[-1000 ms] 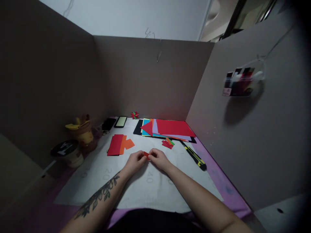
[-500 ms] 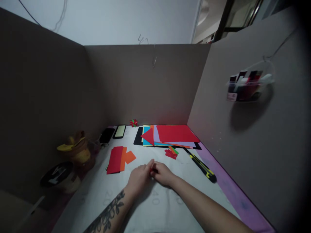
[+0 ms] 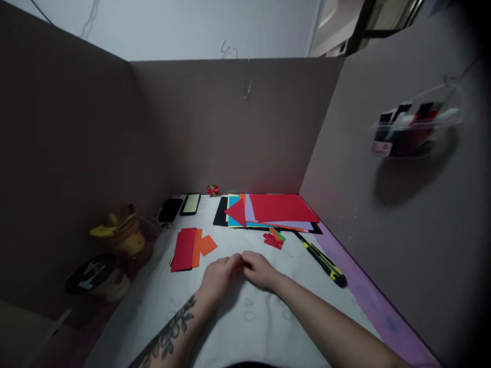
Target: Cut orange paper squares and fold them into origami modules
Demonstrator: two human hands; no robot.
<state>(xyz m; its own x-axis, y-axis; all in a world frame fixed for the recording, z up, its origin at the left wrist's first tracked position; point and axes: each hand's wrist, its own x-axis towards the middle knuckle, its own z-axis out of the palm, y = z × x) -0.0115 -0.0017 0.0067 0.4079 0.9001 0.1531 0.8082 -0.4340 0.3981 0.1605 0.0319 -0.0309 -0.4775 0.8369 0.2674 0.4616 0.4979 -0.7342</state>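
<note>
My left hand [image 3: 219,275] and my right hand [image 3: 261,270] meet above the middle of the white mat [image 3: 261,332]. Their fingertips press together around a small red paper piece [image 3: 240,264], which is almost fully hidden by the fingers. Just beyond the right hand lie small red, orange and green paper strips [image 3: 273,241]. To the left of the left hand is a pile of red rectangles [image 3: 184,249], with orange paper [image 3: 208,245] sticking out beside it.
Large coloured sheets [image 3: 284,207] are stacked at the back. A yellow-and-black utility knife [image 3: 324,261] lies at right, two phones [image 3: 191,204] and a folded paper star [image 3: 213,190] at the rear. A pot [image 3: 120,237] and round container [image 3: 95,276] stand left. Boards wall three sides; a plastic holder [image 3: 414,128] hangs right.
The head view has shifted slightly, so the surroundings sit a little differently in the frame. Both hands stay joined at the fingertips, with the right fingers slightly more curled over.
</note>
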